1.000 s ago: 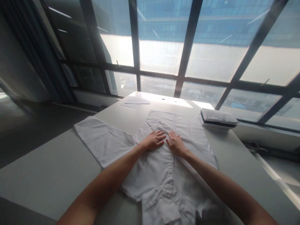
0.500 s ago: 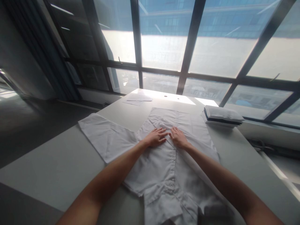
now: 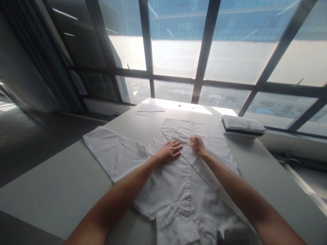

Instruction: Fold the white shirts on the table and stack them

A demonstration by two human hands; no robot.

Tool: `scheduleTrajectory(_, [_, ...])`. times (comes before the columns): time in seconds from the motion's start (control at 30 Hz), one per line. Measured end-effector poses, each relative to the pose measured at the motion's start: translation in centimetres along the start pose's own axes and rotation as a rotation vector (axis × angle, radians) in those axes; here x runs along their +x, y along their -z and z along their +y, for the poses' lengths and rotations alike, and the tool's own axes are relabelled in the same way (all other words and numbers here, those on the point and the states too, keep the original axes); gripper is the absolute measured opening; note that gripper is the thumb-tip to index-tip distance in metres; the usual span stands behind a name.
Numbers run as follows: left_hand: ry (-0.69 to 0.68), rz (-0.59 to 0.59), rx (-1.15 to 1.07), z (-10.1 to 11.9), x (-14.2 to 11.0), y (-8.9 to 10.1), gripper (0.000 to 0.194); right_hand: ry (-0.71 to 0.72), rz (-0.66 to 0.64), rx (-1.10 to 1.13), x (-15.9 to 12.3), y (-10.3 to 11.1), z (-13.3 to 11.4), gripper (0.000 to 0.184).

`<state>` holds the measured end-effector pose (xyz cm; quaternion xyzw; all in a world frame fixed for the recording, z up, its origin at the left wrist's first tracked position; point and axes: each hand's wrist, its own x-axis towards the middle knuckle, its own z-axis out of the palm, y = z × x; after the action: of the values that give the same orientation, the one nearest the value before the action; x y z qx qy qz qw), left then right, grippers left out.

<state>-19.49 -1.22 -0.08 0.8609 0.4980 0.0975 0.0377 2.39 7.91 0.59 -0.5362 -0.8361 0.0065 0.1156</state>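
A white short-sleeved shirt [image 3: 166, 180] lies spread on a grey table [image 3: 58, 190], collar towards me and one sleeve stretched out to the left. My left hand [image 3: 170, 151] rests flat on the shirt's middle with its fingers stretched out. My right hand [image 3: 197, 144] is just to its right, fingers curled and pinching a fold of the shirt's fabric, which lifts slightly along the front edge.
A folded white garment on a dark board [image 3: 242, 126] sits at the table's far right. Sheets of paper [image 3: 149, 109] lie at the far left end. Large windows with dark frames [image 3: 204, 51] stand behind the table.
My right hand went from lying flat on the shirt to pinching a fold of it and shifted slightly farther away. My left hand has stayed flat in place.
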Motion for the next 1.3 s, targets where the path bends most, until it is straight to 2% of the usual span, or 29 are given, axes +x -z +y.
scheduleTrajectory(0.2, [0.013, -0.009, -0.013, 0.1, 0.0, 0.1, 0.054, 0.022, -0.026, -0.102, 1.0, 1.4, 0.3, 0.027])
scheduleTrajectory(0.43, [0.003, -0.003, -0.009, 0.0, 0.0, -0.1, 0.054, 0.093, -0.037, -0.164, 1.2, 2.5, -0.3, 0.025])
scheduleTrajectory(0.67, [0.007, -0.001, -0.006, -0.2, 0.2, -0.3, 0.056, -0.033, -0.036, -0.145, 2.1, 1.9, 0.2, 0.022])
scheduleTrajectory(0.8, [0.015, 0.004, -0.007, -0.2, 0.1, -0.4, 0.056, -0.072, 0.013, -0.139, 1.9, 1.4, -0.2, 0.026])
scheduleTrajectory(0.9, [0.019, 0.0, 0.002, -0.2, 0.1, -0.4, 0.056, -0.045, 0.078, -0.126, 1.2, 0.7, -1.6, 0.035])
scheduleTrajectory(0.97, [0.009, 0.005, 0.012, -0.2, 0.1, -0.4, 0.056, 0.043, 0.098, -0.063, 0.5, -0.1, -2.7, 0.043])
scheduleTrajectory(1.03, [0.003, 0.008, 0.019, -0.2, 0.0, -0.5, 0.057, 0.126, 0.053, 0.016, 0.0, -1.0, -3.5, 0.051])
scheduleTrajectory(1.13, [0.013, 0.005, 0.017, -0.3, 0.0, -0.5, 0.059, 0.137, -0.085, 0.083, -0.3, -1.9, -3.6, 0.059])
scheduleTrajectory(1.3, [0.038, -0.007, 0.019, -0.1, 0.0, -0.3, 0.058, 0.151, -0.203, 0.078, -0.5, -1.5, -0.4, 0.066])
